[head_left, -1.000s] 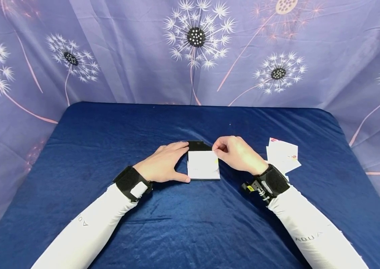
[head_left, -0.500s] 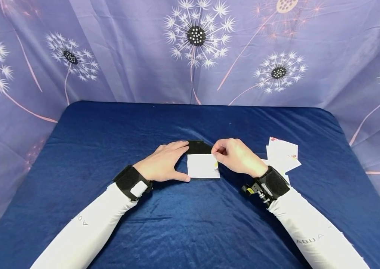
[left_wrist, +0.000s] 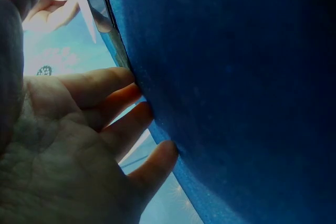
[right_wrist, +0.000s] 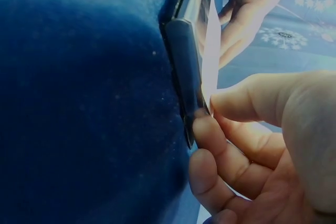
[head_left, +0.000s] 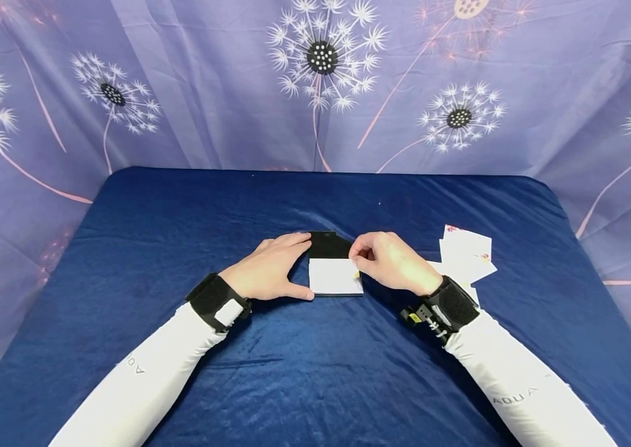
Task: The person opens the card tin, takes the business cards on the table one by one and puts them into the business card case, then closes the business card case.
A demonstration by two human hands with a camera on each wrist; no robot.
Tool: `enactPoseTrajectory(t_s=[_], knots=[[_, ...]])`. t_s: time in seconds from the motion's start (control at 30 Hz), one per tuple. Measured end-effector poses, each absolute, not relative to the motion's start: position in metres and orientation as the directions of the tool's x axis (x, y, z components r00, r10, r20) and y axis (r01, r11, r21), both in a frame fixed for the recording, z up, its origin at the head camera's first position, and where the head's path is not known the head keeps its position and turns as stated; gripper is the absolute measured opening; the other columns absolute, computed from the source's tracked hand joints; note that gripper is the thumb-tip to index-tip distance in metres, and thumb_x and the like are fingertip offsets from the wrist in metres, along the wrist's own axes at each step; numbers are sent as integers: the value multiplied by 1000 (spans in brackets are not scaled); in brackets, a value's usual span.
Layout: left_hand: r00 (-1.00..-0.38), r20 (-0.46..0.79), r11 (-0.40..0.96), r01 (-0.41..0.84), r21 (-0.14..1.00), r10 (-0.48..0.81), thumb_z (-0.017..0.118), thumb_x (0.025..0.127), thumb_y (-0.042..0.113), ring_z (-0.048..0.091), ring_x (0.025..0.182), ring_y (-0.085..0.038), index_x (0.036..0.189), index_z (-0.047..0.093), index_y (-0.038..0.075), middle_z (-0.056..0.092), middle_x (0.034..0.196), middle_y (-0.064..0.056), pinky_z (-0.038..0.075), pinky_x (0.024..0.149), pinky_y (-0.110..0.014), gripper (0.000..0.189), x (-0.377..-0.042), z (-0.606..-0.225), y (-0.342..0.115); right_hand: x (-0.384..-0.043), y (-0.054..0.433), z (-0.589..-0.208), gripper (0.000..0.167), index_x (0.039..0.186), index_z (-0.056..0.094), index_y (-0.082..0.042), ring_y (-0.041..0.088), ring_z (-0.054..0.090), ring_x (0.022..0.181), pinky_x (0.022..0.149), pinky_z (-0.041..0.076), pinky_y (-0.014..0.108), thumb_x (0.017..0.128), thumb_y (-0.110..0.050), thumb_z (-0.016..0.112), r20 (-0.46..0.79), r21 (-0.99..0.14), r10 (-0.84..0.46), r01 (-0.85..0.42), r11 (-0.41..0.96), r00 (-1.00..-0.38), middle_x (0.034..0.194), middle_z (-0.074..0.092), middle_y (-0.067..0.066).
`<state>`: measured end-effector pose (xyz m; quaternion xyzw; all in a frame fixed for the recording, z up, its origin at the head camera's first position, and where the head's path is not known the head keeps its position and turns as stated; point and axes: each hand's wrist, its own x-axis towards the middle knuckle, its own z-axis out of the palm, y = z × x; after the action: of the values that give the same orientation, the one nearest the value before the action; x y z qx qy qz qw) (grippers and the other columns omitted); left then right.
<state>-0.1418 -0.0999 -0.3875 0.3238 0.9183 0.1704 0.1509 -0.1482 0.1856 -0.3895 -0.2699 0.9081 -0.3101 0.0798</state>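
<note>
A flat black item (head_left: 329, 244) with a glossy rim lies mid-table; whether it is an album or a case I cannot tell. Over its near part is a white card (head_left: 334, 275), which stands at a slight angle from it in the right wrist view. My right hand (head_left: 393, 261) pinches the card's far right corner between thumb and bent forefinger. The other fingers of that hand curl beneath, beside the glossy edge (right_wrist: 184, 51). Spread along the item's left side, my left hand (head_left: 270, 270) rests with its fingertips on the edge and cloth.
Several white cards (head_left: 466, 251) with small red flower prints lie loosely overlapped to the right, partly behind my right wrist. Dark blue cloth (head_left: 293, 385) covers the table. Behind its far edge hangs a purple curtain (head_left: 209, 93) with dandelion prints.
The white card's far edge has come towards me with my right hand, baring more of the black surface behind it. My left hand has stayed in place.
</note>
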Motion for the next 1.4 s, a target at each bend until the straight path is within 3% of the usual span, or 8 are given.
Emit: enactPoseTrajectory(t_s=[0.3,0.73,1.4], knots=[[-749,-163,737,545,400,642,82,88,57,25,159,-30,163,37,-1,31,171,-13,25,124,-56,105,-141,-386,-100,-147,185,-390,9,98,80,-13,12,60,79,75,51,35,98,-6,73,21,-582,-553,-460,671,-833,90,67,-3],[-750,-179,745,537,396,637,81,88,59,24,160,-29,164,36,1,30,172,-11,25,124,-55,106,-141,-391,-100,-143,190,-387,12,106,79,-10,12,61,79,73,52,34,97,-5,73,24,-594,-548,-453,665,-836,91,67,-4],[-745,-166,733,545,406,646,81,88,59,24,160,-29,164,35,1,29,173,-12,24,124,-56,106,-142,-390,-99,-127,238,-361,13,111,77,-12,14,64,84,74,52,33,98,-12,75,19,-551,-430,-368,749,-903,92,69,-5]])
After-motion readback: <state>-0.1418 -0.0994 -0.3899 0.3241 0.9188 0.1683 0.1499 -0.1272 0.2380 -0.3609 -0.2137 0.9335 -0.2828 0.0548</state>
